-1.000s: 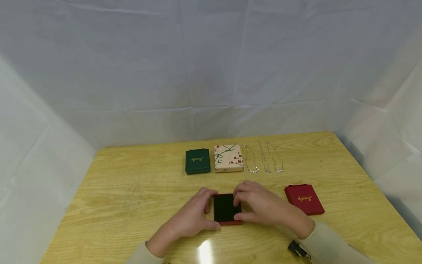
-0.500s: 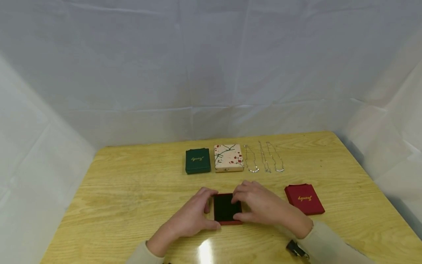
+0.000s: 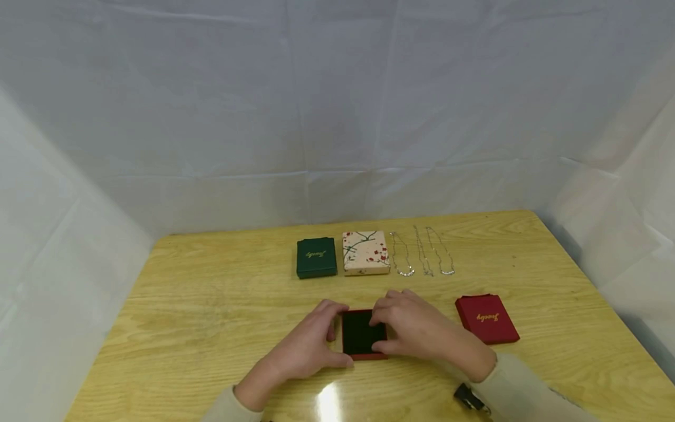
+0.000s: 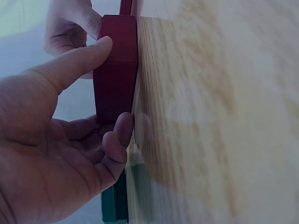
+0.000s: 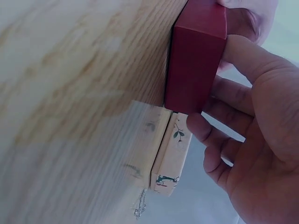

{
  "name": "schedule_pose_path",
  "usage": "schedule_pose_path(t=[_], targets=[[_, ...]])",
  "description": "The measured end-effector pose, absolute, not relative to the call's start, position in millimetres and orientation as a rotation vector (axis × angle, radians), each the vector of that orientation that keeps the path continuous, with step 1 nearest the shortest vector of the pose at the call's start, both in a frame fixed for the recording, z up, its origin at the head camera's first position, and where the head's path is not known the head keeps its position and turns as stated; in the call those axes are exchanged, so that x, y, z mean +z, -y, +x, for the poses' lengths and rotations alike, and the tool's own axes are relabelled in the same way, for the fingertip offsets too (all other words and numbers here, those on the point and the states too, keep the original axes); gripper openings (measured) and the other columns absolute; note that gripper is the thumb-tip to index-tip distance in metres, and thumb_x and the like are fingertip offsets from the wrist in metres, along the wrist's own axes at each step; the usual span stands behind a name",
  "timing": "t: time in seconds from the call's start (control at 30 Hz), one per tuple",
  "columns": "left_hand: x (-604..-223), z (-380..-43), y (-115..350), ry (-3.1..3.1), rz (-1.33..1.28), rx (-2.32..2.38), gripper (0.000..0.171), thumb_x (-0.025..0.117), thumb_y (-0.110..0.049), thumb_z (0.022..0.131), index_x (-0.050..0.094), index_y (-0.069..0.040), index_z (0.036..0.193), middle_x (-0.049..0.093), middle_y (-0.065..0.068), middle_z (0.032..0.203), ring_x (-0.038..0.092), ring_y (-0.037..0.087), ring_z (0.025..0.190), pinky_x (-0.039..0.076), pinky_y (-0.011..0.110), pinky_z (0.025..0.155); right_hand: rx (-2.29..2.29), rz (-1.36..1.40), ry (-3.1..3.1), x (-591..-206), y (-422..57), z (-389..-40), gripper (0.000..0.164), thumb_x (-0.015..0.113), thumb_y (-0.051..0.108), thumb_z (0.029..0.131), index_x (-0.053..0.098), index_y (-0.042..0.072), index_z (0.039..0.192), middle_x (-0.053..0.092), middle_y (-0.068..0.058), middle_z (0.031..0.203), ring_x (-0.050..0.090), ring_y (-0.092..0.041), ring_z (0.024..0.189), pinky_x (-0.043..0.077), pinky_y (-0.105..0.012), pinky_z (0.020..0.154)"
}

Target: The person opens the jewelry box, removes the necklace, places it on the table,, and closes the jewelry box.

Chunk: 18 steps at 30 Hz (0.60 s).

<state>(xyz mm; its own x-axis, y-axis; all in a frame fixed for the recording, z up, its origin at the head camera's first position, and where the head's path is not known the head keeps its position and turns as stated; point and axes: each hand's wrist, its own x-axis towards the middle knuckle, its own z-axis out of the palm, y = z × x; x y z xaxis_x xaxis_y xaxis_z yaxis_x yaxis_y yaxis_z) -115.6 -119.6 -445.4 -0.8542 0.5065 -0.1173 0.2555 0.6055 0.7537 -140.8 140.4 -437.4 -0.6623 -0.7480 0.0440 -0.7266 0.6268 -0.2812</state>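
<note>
The lidless bottom of a small red jewelry box [image 3: 369, 356] rests on the table, with a black insert [image 3: 360, 333] inside it. My left hand [image 3: 306, 346] holds the box at its left side, thumb at the front corner and fingers at the back corner. From the right, my right hand [image 3: 416, 327] reaches over the rim, its thumb and curled fingers at the right part of the insert. In the right wrist view the ring and little fingers bend beside the red wall [image 5: 194, 70]. The red lid [image 3: 487, 318], lettered in gold, lies to the right.
Behind the hands stand a green jewelry box [image 3: 316, 258] and a cream box with a floral pattern [image 3: 366, 253]. Several silver chains [image 3: 424, 258] lie beside them. A small black object [image 3: 468, 397] shows near the right sleeve. White sheeting [image 3: 337, 117] encloses the wooden table [image 3: 211, 310].
My right hand has shifted slightly left, its thumb and fingers a little farther over the insert. The small black object near the right sleeve has moved left too. The left hand stays still.
</note>
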Motion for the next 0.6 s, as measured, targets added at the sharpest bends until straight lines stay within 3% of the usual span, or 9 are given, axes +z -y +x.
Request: schedule_pose_path(t=[0.33, 0.6], targets=[[-444.6, -116.1, 119.3, -2.512, 0.614, 1.115, 0.089, 0.097, -0.030, 0.078, 0.051, -0.002, 0.149, 0.054, 0.000, 0.121, 0.054, 0.019, 0.093, 0.049, 0.030, 0.076, -0.402, -1.242, -2.784, -435.3, -133.0, -141.9, 0.032, 0.090, 0.041, 0.085, 0.082, 0.016, 0.103, 0.074, 0.005, 0.104, 0.063, -0.012, 0.095, 0.052, -0.039, 0.084], [-444.7, -116.3, 119.4, -2.497, 0.602, 1.110, 0.088, 0.097, -0.030, 0.080, 0.050, -0.003, 0.150, 0.053, -0.001, 0.121, 0.054, 0.019, 0.093, 0.049, 0.030, 0.075, -0.442, -1.250, -2.794, -435.8, -137.9, -137.9, 0.033, 0.084, 0.042, 0.091, 0.080, 0.018, 0.114, 0.072, 0.006, 0.108, 0.063, -0.011, 0.099, 0.054, -0.040, 0.089]])
